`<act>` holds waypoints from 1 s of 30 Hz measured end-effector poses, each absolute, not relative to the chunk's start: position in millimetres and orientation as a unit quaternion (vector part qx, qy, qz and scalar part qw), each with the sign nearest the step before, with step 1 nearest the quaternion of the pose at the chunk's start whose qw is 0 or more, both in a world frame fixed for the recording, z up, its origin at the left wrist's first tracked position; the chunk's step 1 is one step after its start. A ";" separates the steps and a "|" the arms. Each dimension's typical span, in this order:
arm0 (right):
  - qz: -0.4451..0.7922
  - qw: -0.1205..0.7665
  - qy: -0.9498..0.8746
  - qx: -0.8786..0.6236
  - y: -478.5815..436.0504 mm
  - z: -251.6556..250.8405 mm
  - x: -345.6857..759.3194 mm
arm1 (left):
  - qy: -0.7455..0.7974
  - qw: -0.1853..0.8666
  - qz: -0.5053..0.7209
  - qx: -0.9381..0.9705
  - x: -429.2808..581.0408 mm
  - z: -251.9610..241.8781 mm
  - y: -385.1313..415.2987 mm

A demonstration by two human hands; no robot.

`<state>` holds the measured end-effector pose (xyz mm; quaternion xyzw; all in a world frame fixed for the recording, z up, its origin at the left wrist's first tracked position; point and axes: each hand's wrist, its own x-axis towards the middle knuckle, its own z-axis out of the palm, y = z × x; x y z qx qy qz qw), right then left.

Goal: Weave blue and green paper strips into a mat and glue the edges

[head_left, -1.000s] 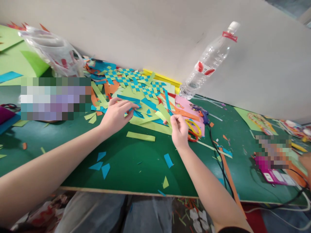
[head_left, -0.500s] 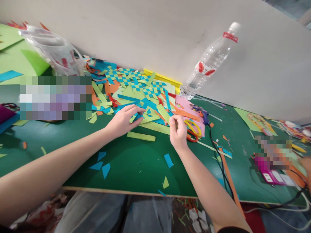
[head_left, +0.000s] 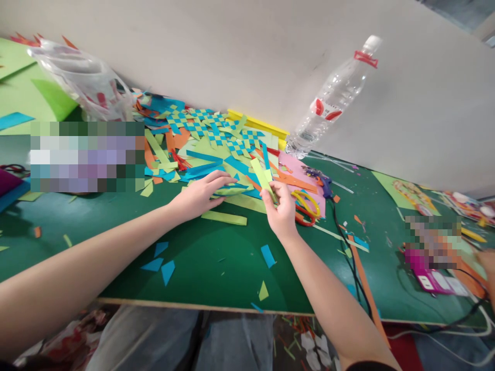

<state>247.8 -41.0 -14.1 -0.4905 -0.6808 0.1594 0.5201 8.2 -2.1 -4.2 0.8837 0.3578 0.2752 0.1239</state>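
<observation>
My right hand [head_left: 282, 210] pinches a light green paper strip [head_left: 263, 178], which slants up and left from its fingertips. A small piece of the same green paper shows beside that strip. My left hand [head_left: 201, 197] reaches over the loose paper strips [head_left: 232, 190], thumb apart from its fingers; blue and green paper shows in the gap. Just below lies another flat green strip [head_left: 225, 218]. Beyond the hands spread woven blue-and-green paper pieces [head_left: 211, 126]. Scissors with yellow and red handles [head_left: 309, 206] lie right of my right hand, partly behind it.
A plastic bottle [head_left: 328, 103] leans by the wall behind a pink sheet [head_left: 294, 167]. At left stands a plastic bag [head_left: 91, 87]. Blue scraps [head_left: 167, 272] lie on the green table [head_left: 216, 286]. A black cable [head_left: 348, 257] and a magenta device [head_left: 429, 273] are at right.
The green strip in my right hand has swung more upright and shows more of its length. My left hand has shifted slightly right and down over the strips.
</observation>
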 end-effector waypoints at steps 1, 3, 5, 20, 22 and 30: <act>0.156 0.519 -0.684 -0.488 -40.5 -14.6 247.8 | 0.360 0.122 0.272 0.884 7.3 -3.4 -1.6; 0.159 0.523 -0.687 -0.479 -39.9 -15.0 247.3 | 0.369 0.112 0.264 0.884 4.2 -2.8 0.7; 0.166 0.530 -0.684 -0.473 -39.7 -14.6 246.5 | 0.382 0.097 0.255 0.883 0.2 -3.0 4.0; 0.111 0.512 -0.695 -0.493 -40.4 -11.8 248.4 | 0.469 0.054 0.189 0.861 -13.9 -2.4 13.0; 0.078 0.506 -0.709 -0.484 -41.9 -9.3 248.4 | 0.473 0.055 0.184 0.860 -14.4 -1.9 13.8; -0.002 0.472 -0.772 -0.425 -47.2 -1.8 246.3 | 0.477 0.065 0.196 0.854 -13.0 -1.8 13.2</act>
